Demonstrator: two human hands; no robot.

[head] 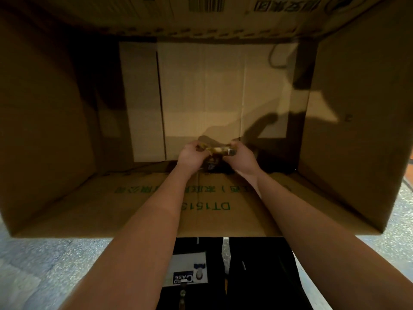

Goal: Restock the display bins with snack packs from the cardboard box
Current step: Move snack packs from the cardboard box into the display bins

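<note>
A large open cardboard box (67,130) fills the head view, and I look straight down into it. Both my arms reach deep inside, to the near edge of its floor. My left hand (191,154) and my right hand (242,156) grip the two ends of a yellow and dark snack pack (220,150) between them. Below the hands lie more dark packs (212,166), hard to make out in shadow. The pale box floor (201,97) beyond the hands is bare. No display bins are in view.
The near box flap (223,211), printed with green letters, lies toward me under my forearms. A speckled grey floor (33,265) shows at both sides. A badge (190,268) hangs against my dark clothing at the bottom centre.
</note>
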